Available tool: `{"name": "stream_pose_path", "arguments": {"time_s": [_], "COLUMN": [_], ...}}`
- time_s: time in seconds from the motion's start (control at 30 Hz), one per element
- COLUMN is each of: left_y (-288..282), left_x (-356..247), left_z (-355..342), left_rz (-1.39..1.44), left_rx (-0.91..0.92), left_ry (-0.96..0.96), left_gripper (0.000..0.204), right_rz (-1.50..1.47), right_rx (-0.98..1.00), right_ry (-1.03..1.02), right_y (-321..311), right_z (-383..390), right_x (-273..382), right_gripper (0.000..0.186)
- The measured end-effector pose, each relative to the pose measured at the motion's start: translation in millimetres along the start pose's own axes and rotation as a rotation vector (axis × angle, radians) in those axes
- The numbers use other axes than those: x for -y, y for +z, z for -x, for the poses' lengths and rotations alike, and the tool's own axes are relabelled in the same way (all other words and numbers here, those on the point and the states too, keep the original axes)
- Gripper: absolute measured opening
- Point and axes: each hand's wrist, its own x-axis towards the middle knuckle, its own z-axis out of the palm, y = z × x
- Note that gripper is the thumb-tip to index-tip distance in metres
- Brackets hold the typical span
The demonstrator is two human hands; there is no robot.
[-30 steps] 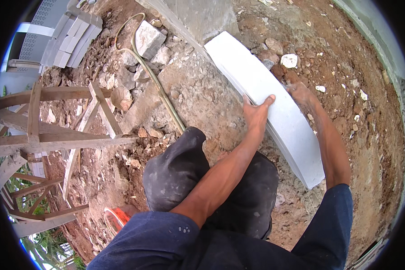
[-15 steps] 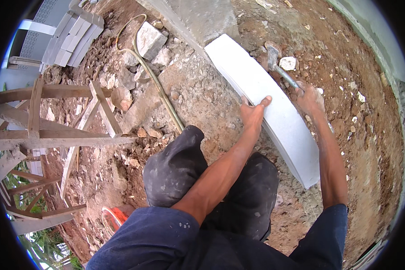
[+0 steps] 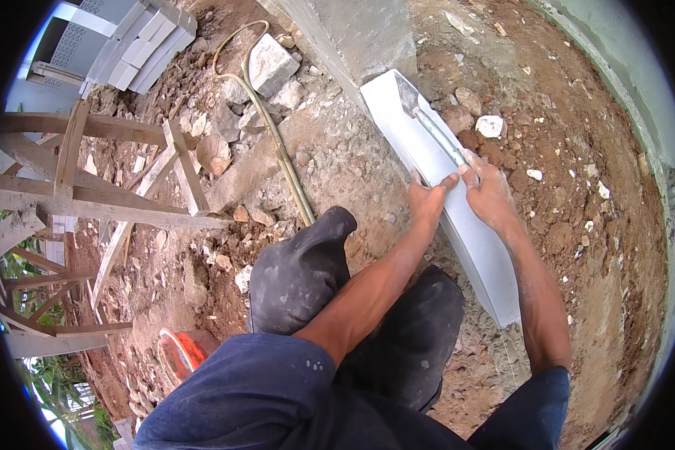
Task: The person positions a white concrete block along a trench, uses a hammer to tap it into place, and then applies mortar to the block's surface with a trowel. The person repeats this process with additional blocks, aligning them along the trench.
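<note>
A long white building block (image 3: pixel 472 232) lies on rubble, running from the upper middle to the lower right. My left hand (image 3: pixel 428 201) presses flat on its near edge. My right hand (image 3: pixel 489 193) grips the handle of a metal trowel (image 3: pixel 427 124), whose blade rests on the far end of the block. The two hands sit close together, almost touching. My dark trousers and knees fill the lower middle of the view.
A yellowish hose (image 3: pixel 274 135) winds across the rubble left of the block. Grey stones (image 3: pixel 270 64) lie at the top. Wooden scaffolding (image 3: pixel 90 180) stands on the left, an orange bucket (image 3: pixel 180 352) below it. A grey concrete footing (image 3: pixel 360 37) and red soil (image 3: pixel 577 172) surround the block.
My right hand has swung the trowel from the soil on the right onto the block's top and drawn in beside my left hand, which stayed on the block.
</note>
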Motion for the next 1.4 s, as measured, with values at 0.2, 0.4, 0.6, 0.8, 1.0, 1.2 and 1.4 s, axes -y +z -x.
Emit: {"name": "stream_pose_path", "arguments": {"time_s": [0.2, 0.4, 0.6, 0.8, 1.0, 1.2, 1.4], "left_y": [-2, -4, 6, -11, -4, -6, -3], "left_x": [0, 4, 1, 22, 17, 9, -3], "left_z": [3, 5, -3, -10, -14, -12, -2], "left_rz": [-0.067, -0.058, -0.04, -0.06, -0.022, 0.001, -0.077], "left_rx": [-0.044, -0.026, -0.024, -0.045, 0.016, 0.037, 0.039], "left_ry": [0.046, 0.026, 0.039, 0.016, 0.043, -0.055, -0.171], "left_gripper": [0.066, 0.068, 0.07, 0.069, 0.068, 0.08, 0.082], "right_rz": [0.065, -0.097, 0.194, 0.118, 0.035, 0.075, -0.337], "right_rx": [-0.075, -0.087, 0.013, 0.072, -0.048, -0.272, -0.42], "right_ry": [0.057, 0.051, 0.162, 0.22, 0.182, 0.047, 0.485], "right_y": [17, 22, 20, 24, 26, -13, -46], "right_z": [-3, 4, 0, 12, 24, 112, 276], "right_x": [15, 9, 9, 32, 8, -18, -12], "right_gripper": [0.045, 0.042, 0.044, 0.044, 0.044, 0.049, 0.041]}}
